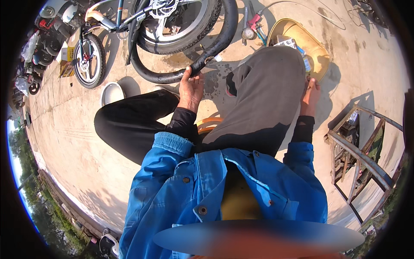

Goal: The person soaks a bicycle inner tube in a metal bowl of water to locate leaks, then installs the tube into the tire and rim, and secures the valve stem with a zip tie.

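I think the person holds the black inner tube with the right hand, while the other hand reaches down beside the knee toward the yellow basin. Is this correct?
Not quite. In the head view it is the left hand that grips the black inner tube. The right hand is the one that reaches down beside the knee toward the yellow basin.

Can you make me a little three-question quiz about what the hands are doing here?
1. True or false: the left hand grips the black inner tube.
2. Where does the right hand reach? A: yellow basin; B: small bicycle; C: metal rack.
3. What colour is the person's jacket?

Key: 1 true; 2 A; 3 blue.
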`<move>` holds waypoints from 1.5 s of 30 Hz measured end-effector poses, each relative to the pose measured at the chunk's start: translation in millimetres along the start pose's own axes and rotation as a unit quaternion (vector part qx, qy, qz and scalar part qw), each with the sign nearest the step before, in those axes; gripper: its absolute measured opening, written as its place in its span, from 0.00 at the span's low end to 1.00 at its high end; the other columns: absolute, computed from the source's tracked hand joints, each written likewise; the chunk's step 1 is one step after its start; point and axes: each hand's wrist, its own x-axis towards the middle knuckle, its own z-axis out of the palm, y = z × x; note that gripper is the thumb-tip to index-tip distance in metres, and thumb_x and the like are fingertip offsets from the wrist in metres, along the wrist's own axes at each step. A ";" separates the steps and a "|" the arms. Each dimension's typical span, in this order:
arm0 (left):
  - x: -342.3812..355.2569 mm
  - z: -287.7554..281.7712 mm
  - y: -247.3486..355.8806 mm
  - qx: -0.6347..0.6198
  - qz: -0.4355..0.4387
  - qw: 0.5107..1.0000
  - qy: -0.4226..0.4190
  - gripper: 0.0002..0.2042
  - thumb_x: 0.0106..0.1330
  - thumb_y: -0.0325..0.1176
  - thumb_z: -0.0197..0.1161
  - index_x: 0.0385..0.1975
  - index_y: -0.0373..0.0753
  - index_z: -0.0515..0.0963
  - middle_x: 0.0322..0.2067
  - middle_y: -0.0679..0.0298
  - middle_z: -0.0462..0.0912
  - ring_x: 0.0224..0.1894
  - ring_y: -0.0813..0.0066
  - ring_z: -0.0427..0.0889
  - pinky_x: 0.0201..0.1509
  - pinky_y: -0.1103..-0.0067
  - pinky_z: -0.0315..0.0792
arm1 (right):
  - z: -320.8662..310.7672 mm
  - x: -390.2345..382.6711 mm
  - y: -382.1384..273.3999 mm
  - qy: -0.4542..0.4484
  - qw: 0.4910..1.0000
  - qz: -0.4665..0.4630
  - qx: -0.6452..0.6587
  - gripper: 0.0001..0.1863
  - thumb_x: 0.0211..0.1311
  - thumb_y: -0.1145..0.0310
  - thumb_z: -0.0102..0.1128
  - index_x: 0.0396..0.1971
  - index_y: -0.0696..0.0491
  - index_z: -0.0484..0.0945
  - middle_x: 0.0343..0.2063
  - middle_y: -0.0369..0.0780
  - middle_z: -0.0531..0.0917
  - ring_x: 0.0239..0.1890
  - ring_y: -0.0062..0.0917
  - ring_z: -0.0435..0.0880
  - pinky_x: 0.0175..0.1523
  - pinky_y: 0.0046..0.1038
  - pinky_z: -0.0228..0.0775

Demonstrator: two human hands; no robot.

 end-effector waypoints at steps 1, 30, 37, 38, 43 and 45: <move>-1.5 4.1 -5.7 -0.016 -0.008 1.000 -0.004 0.18 0.73 0.38 0.70 0.52 0.34 0.73 0.53 0.53 0.78 0.58 0.56 0.78 0.70 0.61 0.73 | 22.1 6.9 -37.8 -0.033 0.999 -0.032 0.029 0.06 0.78 0.72 0.60 0.48 0.54 0.75 0.43 0.44 0.85 0.39 0.28 0.85 0.44 0.29 0.82; -28.9 83.0 -20.2 -0.196 0.011 0.980 -0.005 0.08 0.72 0.37 0.72 0.43 0.44 0.81 0.44 0.69 0.84 0.46 0.76 0.80 0.52 0.75 0.74 | 400.4 -180.0 -0.5 -0.547 0.740 0.180 -0.347 0.10 0.79 0.71 0.59 0.52 0.58 0.75 0.48 0.46 0.87 0.50 0.33 0.90 0.55 0.33 0.84; -23.8 81.6 -15.8 -0.189 0.027 0.980 -0.054 0.07 0.68 0.19 0.61 0.40 0.42 0.78 0.52 0.60 0.85 0.55 0.66 0.81 0.62 0.60 0.74 | 409.6 -177.2 9.3 -0.567 0.688 0.041 -0.450 0.16 0.78 0.70 0.59 0.59 0.59 0.74 0.35 0.36 0.84 0.31 0.15 0.78 0.38 0.19 0.73; -22.0 80.6 -14.0 -0.183 0.019 0.982 -0.049 0.07 0.67 0.19 0.60 0.39 0.41 0.77 0.52 0.59 0.84 0.57 0.65 0.81 0.62 0.60 0.74 | 411.4 -176.4 8.7 -0.560 0.686 0.026 -0.464 0.18 0.77 0.69 0.59 0.61 0.60 0.74 0.34 0.35 0.84 0.30 0.13 0.76 0.36 0.18 0.71; -17.4 75.8 -10.1 -0.181 0.035 0.981 -0.057 0.08 0.64 0.17 0.56 0.35 0.40 0.74 0.49 0.58 0.83 0.58 0.65 0.81 0.54 0.65 0.74 | 414.3 -177.1 5.1 -0.566 0.633 -0.058 -0.525 0.15 0.75 0.63 0.62 0.50 0.60 0.84 0.28 0.31 0.81 0.27 0.12 0.72 0.33 0.19 0.66; -17.9 73.7 -10.1 -0.172 0.052 0.981 -0.072 0.08 0.64 0.16 0.55 0.34 0.40 0.73 0.47 0.58 0.83 0.58 0.64 0.82 0.49 0.68 0.73 | 414.0 -177.8 5.4 -0.571 0.612 -0.101 -0.538 0.16 0.76 0.60 0.61 0.46 0.59 0.86 0.26 0.31 0.80 0.27 0.13 0.72 0.33 0.21 0.65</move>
